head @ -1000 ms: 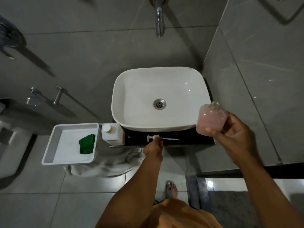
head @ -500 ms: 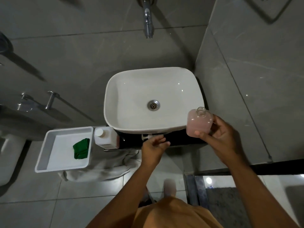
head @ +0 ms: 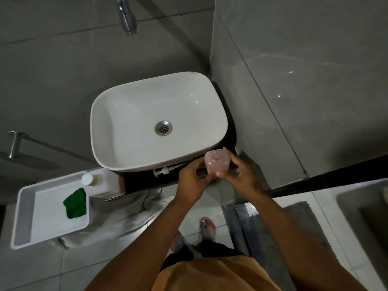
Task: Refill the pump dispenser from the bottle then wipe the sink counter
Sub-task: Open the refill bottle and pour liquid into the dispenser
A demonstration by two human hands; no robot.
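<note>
The pink dispenser bottle (head: 216, 164) has its pump off and stands upright over the front right of the black counter (head: 144, 183). My right hand (head: 239, 175) grips its right side. My left hand (head: 192, 179) holds its left side. The white pump head (head: 163, 170) lies on the counter under the front rim of the white sink basin (head: 117, 114). The capped white refill bottle (head: 100, 183) stands at the counter's left end. A folded green cloth (head: 75, 203) lies in the white tray (head: 25, 217) further left.
A chrome tap (head: 126, 15) juts from the grey wall above the basin. A grey tiled wall closes in on the right. A pale towel (head: 126, 215) hangs below the counter. My sandalled foot (head: 206, 226) is on the tiled floor.
My left hand left the pump head on the counter and moved right to the dispenser bottle. My right hand brought the bottle down and left, in front of the basin.
</note>
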